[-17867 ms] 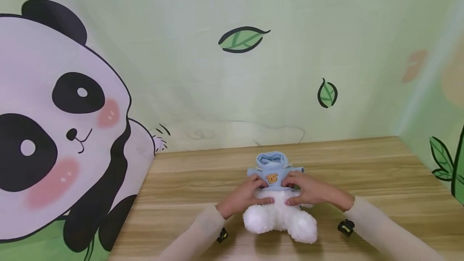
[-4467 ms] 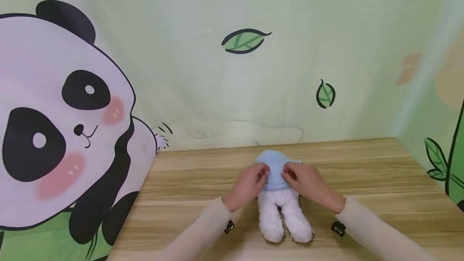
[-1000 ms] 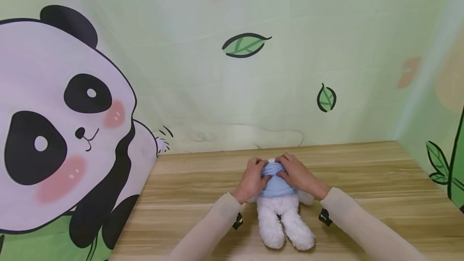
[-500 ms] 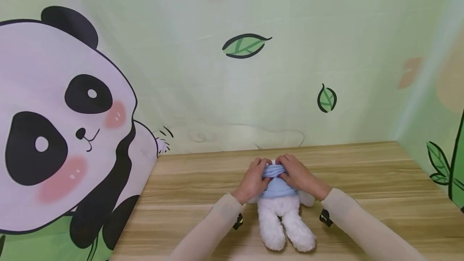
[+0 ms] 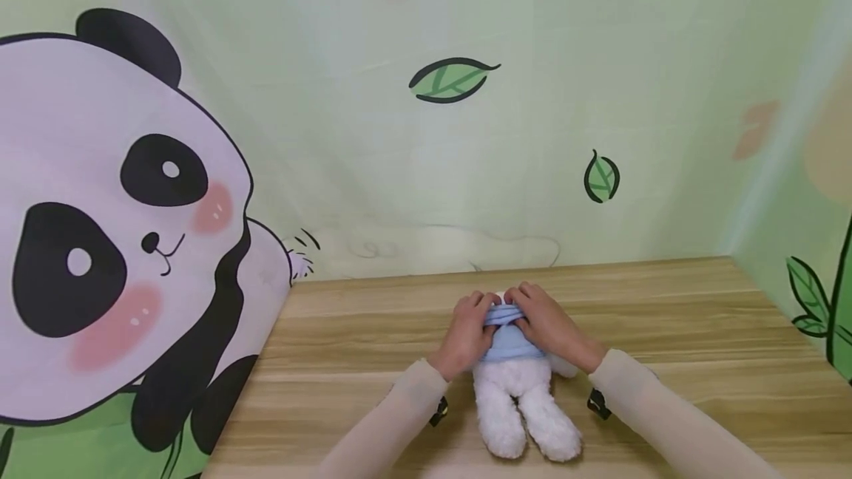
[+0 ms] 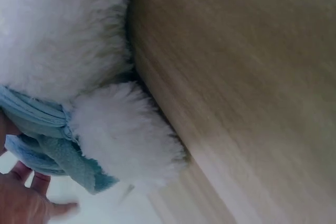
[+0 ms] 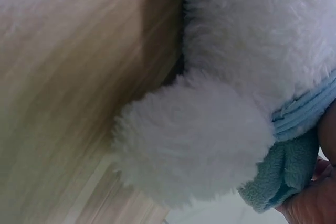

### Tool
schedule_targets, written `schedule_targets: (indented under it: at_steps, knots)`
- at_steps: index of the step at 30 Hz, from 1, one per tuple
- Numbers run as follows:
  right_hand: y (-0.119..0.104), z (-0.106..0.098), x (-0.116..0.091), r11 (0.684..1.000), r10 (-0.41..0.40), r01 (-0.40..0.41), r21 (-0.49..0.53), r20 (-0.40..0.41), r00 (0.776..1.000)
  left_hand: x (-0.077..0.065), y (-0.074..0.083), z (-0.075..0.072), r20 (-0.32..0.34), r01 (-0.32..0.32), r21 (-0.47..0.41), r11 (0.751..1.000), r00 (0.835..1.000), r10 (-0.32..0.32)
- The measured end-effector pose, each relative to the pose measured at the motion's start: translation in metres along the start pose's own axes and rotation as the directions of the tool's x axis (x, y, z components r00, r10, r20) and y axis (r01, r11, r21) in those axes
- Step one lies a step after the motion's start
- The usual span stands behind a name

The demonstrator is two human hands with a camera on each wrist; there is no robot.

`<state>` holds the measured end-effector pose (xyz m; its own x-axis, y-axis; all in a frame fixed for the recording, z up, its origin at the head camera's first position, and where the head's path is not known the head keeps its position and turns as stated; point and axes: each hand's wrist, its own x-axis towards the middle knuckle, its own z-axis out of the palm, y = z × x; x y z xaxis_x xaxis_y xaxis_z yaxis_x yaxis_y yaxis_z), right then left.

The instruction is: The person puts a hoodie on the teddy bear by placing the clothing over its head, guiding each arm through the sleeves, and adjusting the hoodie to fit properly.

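White plush (image 5: pixel 512 377), fingers (image 5: pixel 472 302) gripping blue garment (image 5: pixel 511 344), printed panda (image 5: pixel 86 124), head view only

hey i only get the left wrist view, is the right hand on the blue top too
Observer: Yes, in the head view the right hand grips the bunched part of the blue top on the white plush toy.
Operator: ok and the end of it i cant see, how does that lie
Observer: Its two furry legs rest on the wooden table, feet toward the person.
Operator: anything drawn beyond that
Observer: A big panda, at the left of the head view.
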<state>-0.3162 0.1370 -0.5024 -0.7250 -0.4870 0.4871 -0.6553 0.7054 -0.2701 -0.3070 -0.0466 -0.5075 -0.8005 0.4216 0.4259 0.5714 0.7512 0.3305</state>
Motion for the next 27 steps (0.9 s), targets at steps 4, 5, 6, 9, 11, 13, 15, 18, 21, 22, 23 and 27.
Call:
schedule_targets:
  at_steps: [4, 5, 6, 9, 11, 13, 15, 18, 21, 22, 23, 27]
  knots:
    - [-0.001, 0.001, -0.002, 1.0, -0.002, 0.002, -0.009, -0.013, 1.0, -0.001, -0.001, 0.0, 0.017, -0.004, -0.025, 1.0, 1.0, 0.005]
    - [-0.001, 0.001, -0.002, 1.0, 0.001, -0.001, -0.008, -0.013, 1.0, -0.001, -0.001, 0.0, 0.016, -0.007, -0.024, 1.0, 1.0, 0.007]
    - [-0.002, 0.001, -0.003, 1.0, 0.005, -0.005, -0.008, -0.016, 1.0, -0.001, -0.001, 0.001, 0.011, -0.013, -0.02, 1.0, 1.0, 0.014]
    - [-0.003, 0.001, -0.005, 1.0, 0.014, -0.014, -0.014, -0.028, 1.0, -0.002, 0.002, 0.001, -0.021, -0.04, 0.019, 0.999, 0.999, 0.041]
    - [-0.004, 0.0, -0.006, 1.0, 0.012, -0.013, -0.026, -0.038, 0.999, -0.002, 0.004, 0.002, -0.041, -0.055, 0.041, 0.998, 0.998, 0.057]
    - [-0.005, -0.001, -0.008, 0.999, 0.013, -0.015, -0.041, -0.048, 0.999, -0.003, 0.004, 0.002, -0.049, -0.06, 0.043, 0.997, 0.997, 0.062]
    - [-0.006, -0.002, -0.009, 0.998, 0.022, -0.025, -0.05, -0.056, 0.998, -0.004, 0.003, 0.002, -0.043, -0.052, 0.001, 0.999, 0.998, 0.052]
    - [-0.005, -0.006, -0.012, 0.998, 0.047, -0.049, -0.027, -0.049, 0.998, -0.008, -0.001, -0.002, -0.004, -0.02, -0.13, 0.991, 1.0, 0.02]
    - [-0.003, -0.014, -0.016, 0.998, 0.056, -0.055, 0.039, -0.023, 0.998, -0.013, -0.006, -0.009, 0.056, 0.026, -0.282, 0.959, 0.998, -0.011]
    - [-0.002, -0.018, -0.018, 0.996, 0.054, -0.053, 0.071, -0.009, 0.998, -0.014, -0.007, -0.011, 0.082, 0.049, -0.326, 0.944, 0.996, -0.023]
    - [-0.002, -0.021, -0.019, 0.993, 0.053, -0.053, 0.108, 0.003, 0.999, -0.015, -0.009, -0.013, 0.104, 0.069, -0.362, 0.93, 0.994, -0.033]
    - [0.001, -0.031, -0.025, 0.98, 0.051, -0.059, 0.19, 0.045, 0.998, -0.019, -0.011, -0.02, 0.156, 0.113, -0.423, 0.899, 0.986, -0.051]
